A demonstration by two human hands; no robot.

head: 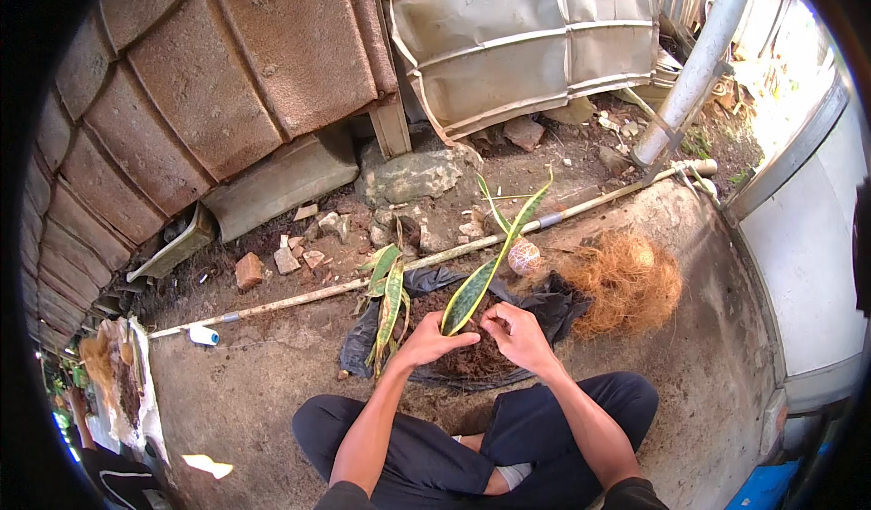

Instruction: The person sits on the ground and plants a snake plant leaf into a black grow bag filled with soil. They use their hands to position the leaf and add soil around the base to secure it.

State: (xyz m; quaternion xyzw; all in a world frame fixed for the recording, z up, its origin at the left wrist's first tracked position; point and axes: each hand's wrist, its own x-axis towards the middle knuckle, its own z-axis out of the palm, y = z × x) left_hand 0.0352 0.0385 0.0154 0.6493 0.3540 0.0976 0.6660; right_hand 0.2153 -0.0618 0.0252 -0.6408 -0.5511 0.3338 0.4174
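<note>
My left hand (435,341) is at the base of a snake plant (471,297) with yellow-edged green leaves, its fingers around the lower leaf. Close on the other side, my right hand (518,335) has thumb and forefinger brought together; whether anything small is between them cannot be made out. Both hands are over dark brown soil (469,367) heaped on a black plastic sheet (357,340). Some drooping, partly withered snake plant leaves (389,299) lie on the sheet's left side. Beyond the sheet sits a ball wound with white thread (524,257).
A heap of orange-brown coconut fibre (626,285) lies right of the sheet. A long pole (299,298) crosses behind it. A thread spool (203,335) rests at left, and broken bricks (249,271) lie beyond the pole. Another person's dark-clothed arm (119,469) shows at lower left.
</note>
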